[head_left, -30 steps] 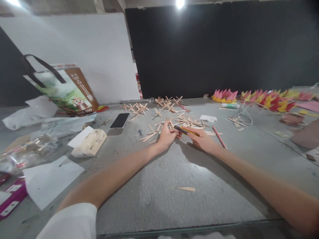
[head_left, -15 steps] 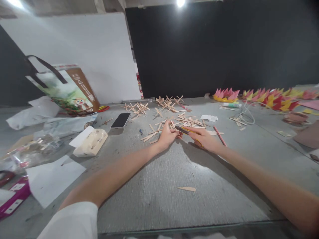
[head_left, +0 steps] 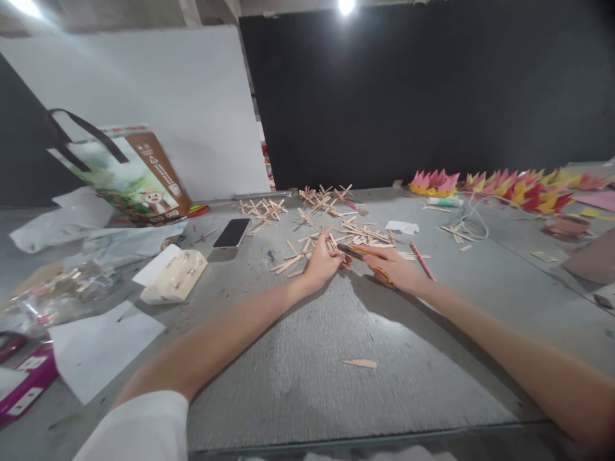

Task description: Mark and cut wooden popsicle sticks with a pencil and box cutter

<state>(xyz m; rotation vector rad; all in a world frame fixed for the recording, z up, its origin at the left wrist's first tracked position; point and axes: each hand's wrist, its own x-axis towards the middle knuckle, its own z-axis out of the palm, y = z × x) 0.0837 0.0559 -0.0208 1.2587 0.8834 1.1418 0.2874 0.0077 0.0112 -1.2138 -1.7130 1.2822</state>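
My right hand [head_left: 391, 266] is wrapped round a yellow and black utility knife [head_left: 353, 251], its dark front end pointing left towards my other hand. My left hand [head_left: 325, 259] is closed in a pinch on a small wooden craft stick [head_left: 331, 239], mostly covered by the fingers. The knife's tip is close to the left fingers; whether it touches the stick I cannot tell. Just beyond both hands lies a loose heap of craft sticks [head_left: 358, 229]. A single cut stick [head_left: 360, 363] with a pointed end rests on the table nearer to me.
A phone [head_left: 232, 233], a cream-coloured block [head_left: 179, 276] and a printed bag [head_left: 139, 179] stand to the left. On the right are a red pencil [head_left: 423, 261], a glue stick [head_left: 444, 202], a white cable [head_left: 480, 221] and pink and yellow paper flowers [head_left: 435, 182].
The view has shifted very slightly. Both hands keep nearly the same pose, with the knife still against the left hand's fingertips area.
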